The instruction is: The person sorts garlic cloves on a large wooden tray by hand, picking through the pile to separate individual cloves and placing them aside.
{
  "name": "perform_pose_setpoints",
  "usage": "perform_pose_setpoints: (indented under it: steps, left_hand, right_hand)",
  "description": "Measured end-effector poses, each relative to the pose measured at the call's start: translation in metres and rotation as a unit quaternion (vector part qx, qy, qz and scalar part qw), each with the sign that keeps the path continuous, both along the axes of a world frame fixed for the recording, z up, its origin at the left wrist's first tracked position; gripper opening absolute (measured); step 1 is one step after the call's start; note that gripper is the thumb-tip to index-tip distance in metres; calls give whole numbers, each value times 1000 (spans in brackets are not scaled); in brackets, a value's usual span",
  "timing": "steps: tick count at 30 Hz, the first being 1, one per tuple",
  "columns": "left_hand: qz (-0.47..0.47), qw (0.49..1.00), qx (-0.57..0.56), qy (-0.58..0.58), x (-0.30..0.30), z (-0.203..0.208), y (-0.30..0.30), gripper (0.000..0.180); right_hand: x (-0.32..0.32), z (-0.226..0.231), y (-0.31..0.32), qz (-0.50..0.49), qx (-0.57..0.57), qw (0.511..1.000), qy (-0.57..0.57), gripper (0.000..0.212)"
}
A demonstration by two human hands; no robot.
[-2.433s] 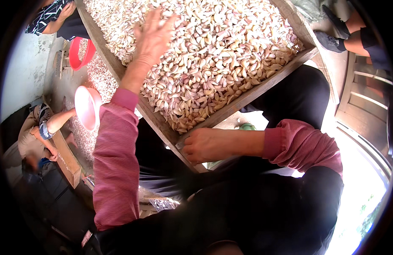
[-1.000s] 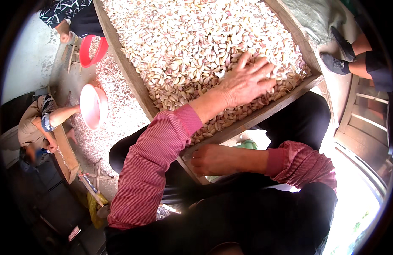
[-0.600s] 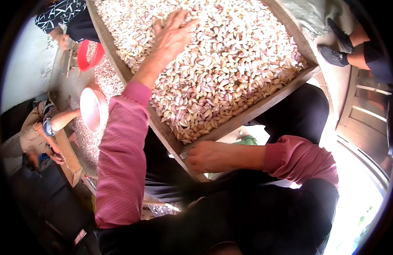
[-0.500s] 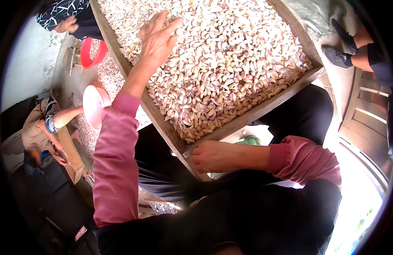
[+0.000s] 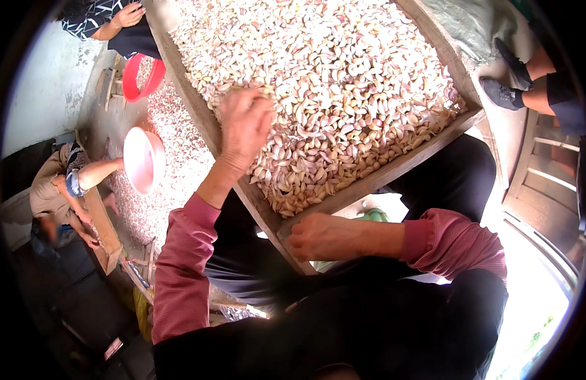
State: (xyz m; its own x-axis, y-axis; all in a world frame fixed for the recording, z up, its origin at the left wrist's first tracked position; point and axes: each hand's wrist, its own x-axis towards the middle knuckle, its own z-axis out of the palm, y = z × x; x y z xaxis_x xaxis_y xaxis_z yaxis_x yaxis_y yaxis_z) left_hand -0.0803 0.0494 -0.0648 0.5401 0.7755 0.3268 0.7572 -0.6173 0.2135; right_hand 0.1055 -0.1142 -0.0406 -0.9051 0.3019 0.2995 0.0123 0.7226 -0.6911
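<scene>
A shallow wooden tray [image 5: 369, 183], tilted in the view, holds a thick layer of loose garlic cloves [image 5: 331, 95]. My left hand [image 5: 245, 123] reaches over the tray's left side board, its fingers extended down onto the cloves and slightly blurred. I see nothing held in it. Below the tray's near corner, my right hand [image 5: 315, 236] is closed against the end of the projecting side board, with its fingertips hidden. My dark-trousered legs are under the tray.
A pink basin [image 5: 144, 161] and a red basin [image 5: 143, 77] stand at left, near garlic spread on the floor [image 5: 172, 126]. One person sits at far left by another wooden tray [image 5: 104, 231]. Another person's hand [image 5: 128, 14] shows at upper left; feet [image 5: 505, 94] at upper right.
My left hand has come down and nearer along the tray's left side, onto the cloves. My right hand stays almost in place. The person's hand at upper left has risen.
</scene>
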Motion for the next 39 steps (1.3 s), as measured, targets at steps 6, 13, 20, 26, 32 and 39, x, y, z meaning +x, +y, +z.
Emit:
perform_pose_setpoints:
  steps: [6,13,20,26,32,39]
  left_hand:
    - [-110,993,39,-20,58,-2,-11,20]
    - [-137,987,-49,62,69,-15,-10,18]
    - [-32,997,-19,70,17,10,-11,23]
    - [-222,974,-32,-37,135,0,-41,31]
    - [-347,935,-45,63,211,-7,-25,26]
    - [-108,990,90,30,191,-1,59,23]
  right_hand:
    - [-3,-4,-2,3,-18,1000,0,14]
    - [-1,-2,-3,1,24,1000,2,12]
    - [-1,-12,-12,-50,33,998,9,10]
    - [-13,-34,-21,-61,31,993,93,13]
    - [-18,-29,-23,-29,9,998,46,14]
    - [-4,-20,-21,-73,-5,994,85,11]
